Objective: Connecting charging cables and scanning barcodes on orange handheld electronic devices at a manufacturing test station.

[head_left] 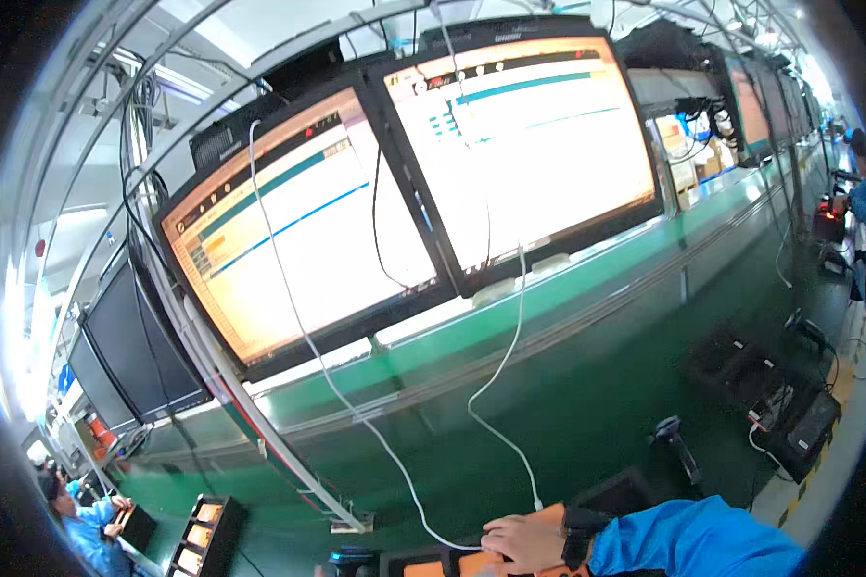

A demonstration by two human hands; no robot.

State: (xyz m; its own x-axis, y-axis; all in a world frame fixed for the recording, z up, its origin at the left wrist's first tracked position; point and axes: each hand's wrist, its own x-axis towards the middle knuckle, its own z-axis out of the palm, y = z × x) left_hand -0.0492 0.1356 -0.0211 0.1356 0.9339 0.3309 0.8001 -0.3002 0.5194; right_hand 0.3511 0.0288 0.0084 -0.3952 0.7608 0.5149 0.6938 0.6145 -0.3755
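Note:
My right hand (524, 541), in a blue sleeve with a black band at the wrist, is low in the middle. Its fingers are curled together at the end of a white cable (399, 462) that hangs down from the monitors. Under and beside the hand lie flat orange pieces (431, 569) in a black tray (392, 563). A second white cable (502, 438) runs down to an orange piece (552, 514) just behind the hand. The lower edge cuts off part of the tray. My left hand does not show.
Two lit monitors (298, 231) (529, 154) stand above the green bench (433, 385). A handheld scanner (678, 447) and black boxes (808, 433) are at right. A blue-black device (353, 556) sits left of the tray. Another person (91, 529) works far left beside a tray (202, 534).

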